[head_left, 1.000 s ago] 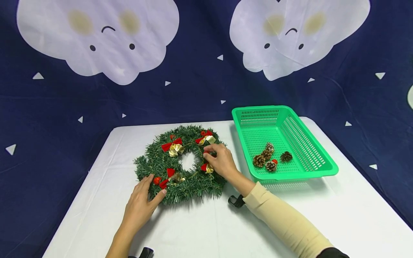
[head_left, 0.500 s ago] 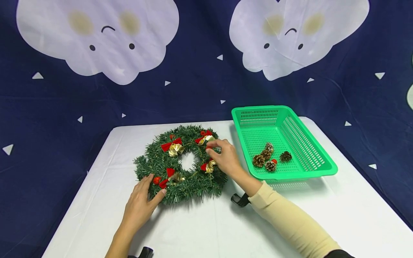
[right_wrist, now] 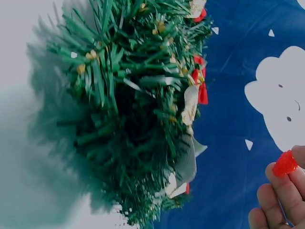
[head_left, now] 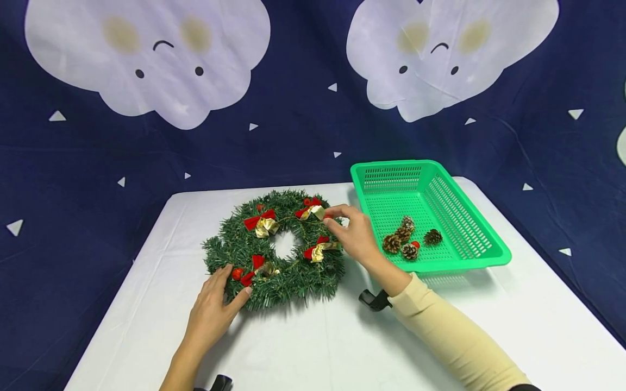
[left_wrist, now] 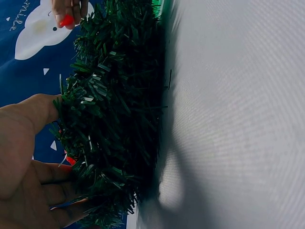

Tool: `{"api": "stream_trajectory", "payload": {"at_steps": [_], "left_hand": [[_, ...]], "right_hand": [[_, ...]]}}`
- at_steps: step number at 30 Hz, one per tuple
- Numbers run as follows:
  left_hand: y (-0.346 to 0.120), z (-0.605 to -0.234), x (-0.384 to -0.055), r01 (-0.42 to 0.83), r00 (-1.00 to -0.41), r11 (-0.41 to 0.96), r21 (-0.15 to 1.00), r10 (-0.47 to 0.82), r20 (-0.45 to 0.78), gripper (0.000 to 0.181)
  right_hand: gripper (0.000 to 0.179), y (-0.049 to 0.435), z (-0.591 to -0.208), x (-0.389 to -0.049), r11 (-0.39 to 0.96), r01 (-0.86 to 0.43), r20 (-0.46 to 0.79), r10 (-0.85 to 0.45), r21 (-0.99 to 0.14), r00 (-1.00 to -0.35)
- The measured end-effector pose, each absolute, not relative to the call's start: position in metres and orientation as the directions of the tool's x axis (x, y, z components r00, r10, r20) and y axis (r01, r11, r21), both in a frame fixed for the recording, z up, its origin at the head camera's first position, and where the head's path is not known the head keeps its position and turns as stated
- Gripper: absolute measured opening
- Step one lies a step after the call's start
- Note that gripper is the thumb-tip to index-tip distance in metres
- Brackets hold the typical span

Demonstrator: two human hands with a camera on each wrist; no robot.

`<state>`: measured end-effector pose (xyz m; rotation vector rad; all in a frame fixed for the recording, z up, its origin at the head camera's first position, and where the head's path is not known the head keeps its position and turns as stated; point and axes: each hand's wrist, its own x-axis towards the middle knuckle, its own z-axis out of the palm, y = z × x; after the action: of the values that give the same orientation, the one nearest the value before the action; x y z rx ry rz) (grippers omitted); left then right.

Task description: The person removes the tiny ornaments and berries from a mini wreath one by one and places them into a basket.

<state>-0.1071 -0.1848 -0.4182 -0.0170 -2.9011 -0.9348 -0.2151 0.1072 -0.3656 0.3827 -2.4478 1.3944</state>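
A green tinsel wreath (head_left: 298,282) lies on the white table, trimmed with several red and gold bows and small red berries. My left hand (head_left: 209,312) rests on its near left edge with thumb and fingers spread, beside a red berry (head_left: 237,273) and a bow (head_left: 254,271). Above the wreath's right side, my right hand (head_left: 354,233) pinches a small red berry (right_wrist: 285,163) between thumb and index finger. That berry is clear of the branches in the right wrist view. Near it on the wreath are two bows, a farther one (head_left: 310,210) and a nearer one (head_left: 320,251).
A green plastic basket (head_left: 491,239) stands right of the wreath, close to my right forearm. Inside it lie several pine cones (head_left: 392,244) and a red berry (head_left: 415,245). A dark blue cloth (head_left: 303,141) with printed clouds hangs behind the table.
My right hand has moved right and away from the wreath's centre with the red berry, uncovering the bow on the right side. The left hand has stayed in place.
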Motion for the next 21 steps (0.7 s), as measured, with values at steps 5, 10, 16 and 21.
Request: {"api": "stream_trajectory", "payload": {"at_steps": [5, 10, 16, 21], "left_hand": [[-0.184, -0.418, -0.107, 0.035, -0.996, 0.812, 0.583, -0.019, 0.087, 0.078], [-0.184, -0.417, -0.108, 0.034, -0.996, 0.814, 0.58, -0.021, 0.087, 0.077], [-0.185, -0.418, -0.108, 0.03, -0.996, 0.816, 0.577, -0.022, 0.083, 0.078], [-0.185, -0.418, -0.109, 0.035, -0.996, 0.817, 0.576, -0.019, 0.088, 0.078]], "right_hand": [[0.023, 0.12, -0.362, -0.212, 0.491, -0.335, 0.35, -0.065, -0.804, -0.934], [0.024, 0.134, -0.359, -0.209, 0.489, -0.296, 0.315, -0.045, -0.82, -0.948], [0.026, 0.148, -0.359, -0.208, 0.515, -0.283, 0.315, -0.026, -0.809, -0.949], [0.027, 0.161, -0.361, -0.209, 0.534, -0.289, 0.332, -0.016, -0.794, -0.943]]}}
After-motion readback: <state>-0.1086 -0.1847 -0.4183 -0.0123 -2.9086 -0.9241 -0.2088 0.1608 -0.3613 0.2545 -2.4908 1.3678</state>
